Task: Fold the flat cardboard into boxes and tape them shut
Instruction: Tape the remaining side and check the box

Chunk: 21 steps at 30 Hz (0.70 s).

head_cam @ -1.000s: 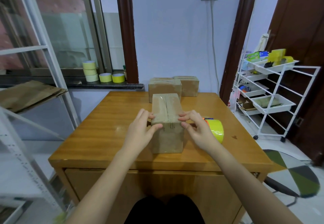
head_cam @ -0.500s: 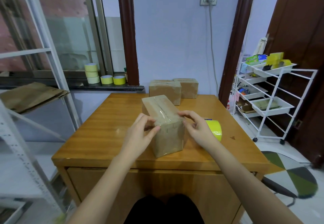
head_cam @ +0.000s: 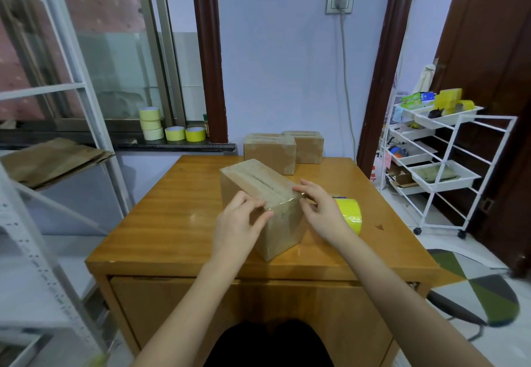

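- the cardboard box point(head_cam: 260, 194) sits in the middle of the frame on the wooden table point(head_cam: 172, 223), turned so its long axis runs from upper left to lower right, with a clear tape strip along the top seam
- the left hand point(head_cam: 238, 223) grips the near corner from the lower left, thumb on the side face
- the right hand point(head_cam: 321, 211) pinches the same near end from the right; both hands are equally near
- the yellow tape roll point(head_cam: 349, 214) lies just right of the right hand, partly hidden
- i count two finished boxes point(head_cam: 270, 154) at the far table edge, five tape rolls point(head_cam: 172, 129) on the sill at left, one pile of flat cardboard point(head_cam: 51, 159) on the shelf
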Each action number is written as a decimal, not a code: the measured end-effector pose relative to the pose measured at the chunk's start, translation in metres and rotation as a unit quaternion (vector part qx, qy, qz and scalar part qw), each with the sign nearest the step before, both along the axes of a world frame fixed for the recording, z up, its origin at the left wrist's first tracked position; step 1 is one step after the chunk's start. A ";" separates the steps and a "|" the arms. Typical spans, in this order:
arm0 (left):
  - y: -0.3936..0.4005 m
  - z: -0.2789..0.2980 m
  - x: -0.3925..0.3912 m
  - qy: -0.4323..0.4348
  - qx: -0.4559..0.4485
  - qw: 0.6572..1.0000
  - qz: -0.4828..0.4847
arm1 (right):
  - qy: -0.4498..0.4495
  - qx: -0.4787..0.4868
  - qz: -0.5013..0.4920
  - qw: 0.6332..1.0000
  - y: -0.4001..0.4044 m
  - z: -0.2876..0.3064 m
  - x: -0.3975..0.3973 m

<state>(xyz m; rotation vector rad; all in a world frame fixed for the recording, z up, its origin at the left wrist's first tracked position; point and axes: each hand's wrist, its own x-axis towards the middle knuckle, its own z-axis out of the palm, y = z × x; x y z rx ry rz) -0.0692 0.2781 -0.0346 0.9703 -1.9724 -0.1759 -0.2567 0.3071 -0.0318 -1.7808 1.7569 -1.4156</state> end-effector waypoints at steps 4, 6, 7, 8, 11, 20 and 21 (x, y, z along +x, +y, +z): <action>0.007 0.003 -0.019 -0.043 -0.094 0.994 0.041 | -0.006 0.009 -0.035 0.999 0.003 0.001 0.006; 0.011 0.004 -0.031 -0.053 -0.112 0.991 0.056 | -0.027 0.018 -0.032 0.999 0.004 0.000 0.010; 0.013 0.005 -0.036 -0.061 -0.117 0.989 0.062 | -0.043 0.029 -0.026 0.998 0.004 0.000 0.011; 0.014 0.006 -0.042 -0.066 -0.120 0.988 0.064 | -0.066 0.042 -0.019 0.997 0.003 0.001 0.011; 0.015 0.006 -0.051 -0.055 -0.116 0.991 0.042 | -0.160 0.074 0.008 0.984 0.003 0.002 0.010; -0.003 0.021 0.001 -0.032 -0.011 0.993 0.111 | -0.143 0.123 0.043 0.981 0.012 -0.005 0.010; -0.011 0.022 0.013 -0.013 0.012 0.990 0.143 | -0.145 0.126 0.043 0.980 0.012 -0.006 0.011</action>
